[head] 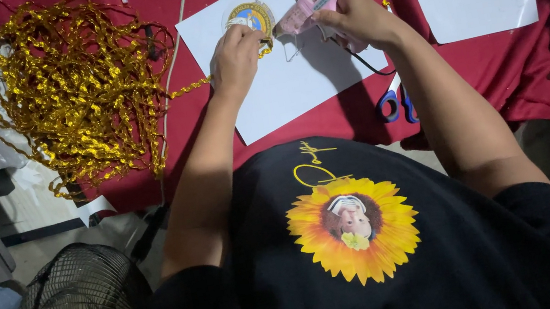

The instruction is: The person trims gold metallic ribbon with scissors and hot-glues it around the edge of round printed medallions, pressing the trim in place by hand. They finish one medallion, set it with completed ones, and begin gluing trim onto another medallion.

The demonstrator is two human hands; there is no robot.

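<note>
The table (497,58) in front of me is covered in dark red cloth, with a big tangle of gold ribbon (71,92) heaped at my left. A white sheet (293,84) lies under my work. My right hand (356,18) is clamped around the pink glue gun (309,3); its long axis runs slantwise, nozzle pointing down-left toward the round badge (250,17), glue stick jutting up-right. My left hand (236,53) is closed, fingers pressing gold ribbon against the badge's lower edge. I judge the trimming only partly done: most of the rim looks bare, though my hand hides part. Blue-handled scissors (396,100) lie by my right forearm.
</note>
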